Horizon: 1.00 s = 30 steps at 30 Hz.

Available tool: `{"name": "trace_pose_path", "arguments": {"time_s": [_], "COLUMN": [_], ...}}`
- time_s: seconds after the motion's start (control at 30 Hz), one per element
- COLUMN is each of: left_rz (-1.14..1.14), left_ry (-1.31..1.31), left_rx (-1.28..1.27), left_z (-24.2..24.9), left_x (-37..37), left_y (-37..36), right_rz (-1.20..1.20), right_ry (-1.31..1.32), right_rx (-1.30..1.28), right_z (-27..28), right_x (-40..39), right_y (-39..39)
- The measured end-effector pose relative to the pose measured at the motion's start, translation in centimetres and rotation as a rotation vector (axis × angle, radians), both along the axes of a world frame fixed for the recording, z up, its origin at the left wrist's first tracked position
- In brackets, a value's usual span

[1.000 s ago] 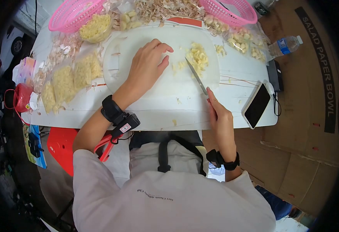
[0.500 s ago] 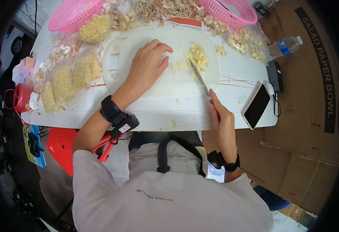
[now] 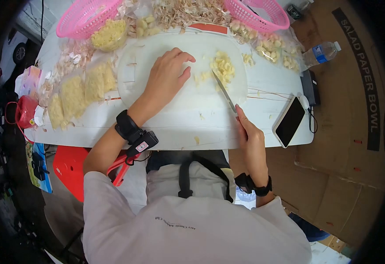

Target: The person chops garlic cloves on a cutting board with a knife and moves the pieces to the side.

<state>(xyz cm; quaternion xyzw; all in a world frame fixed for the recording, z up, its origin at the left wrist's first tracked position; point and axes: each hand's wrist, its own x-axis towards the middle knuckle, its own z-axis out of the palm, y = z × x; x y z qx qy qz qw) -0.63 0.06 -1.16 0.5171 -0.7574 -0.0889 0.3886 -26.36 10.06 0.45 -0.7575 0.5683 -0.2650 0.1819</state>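
My right hand grips a knife by its handle. The blade slants up and left, and its tip is at the left edge of a pile of sliced garlic. That pile sits on the right part of a white cutting board. Over the board's middle, my left hand is open, thumb apart from the bent fingers, with nothing visible in it. A few loose garlic pieces lie between this hand and the pile.
Bags of chopped garlic lie left, below a container of chopped garlic. Pink baskets and garlic skins line the back. Bagged cloves, a water bottle and a phone are at right.
The view has shifted slightly. My right hand and the knife have moved a little up and left, while my left hand stays almost the same over the board.
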Motion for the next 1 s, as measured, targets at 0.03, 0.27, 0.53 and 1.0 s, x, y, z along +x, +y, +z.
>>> {"name": "trace_pose_path", "arguments": {"time_s": [0.03, 0.27, 0.53, 1.0], "left_rz": [0.002, -0.009, 0.052, 0.121], "left_ry": [0.000, -0.010, 0.041, 0.082], "left_rx": [0.036, 0.011, -0.010, -0.028], "left_z": [0.1, 0.3, 0.6, 1.2], "left_x": [0.0, 0.1, -0.2, -0.4], "left_y": [0.1, 0.1, 0.1, 0.2], "right_rz": [-0.010, 0.021, 0.162, -0.039], "right_ry": [0.006, -0.179, -0.100, -0.202], "right_rx": [0.012, 0.038, 0.051, 0.146], "right_z": [0.1, 0.3, 0.3, 1.6], "right_x": [0.0, -0.5, -1.1, 0.3], "right_y": [0.0, -0.1, 0.2, -3.1]}}
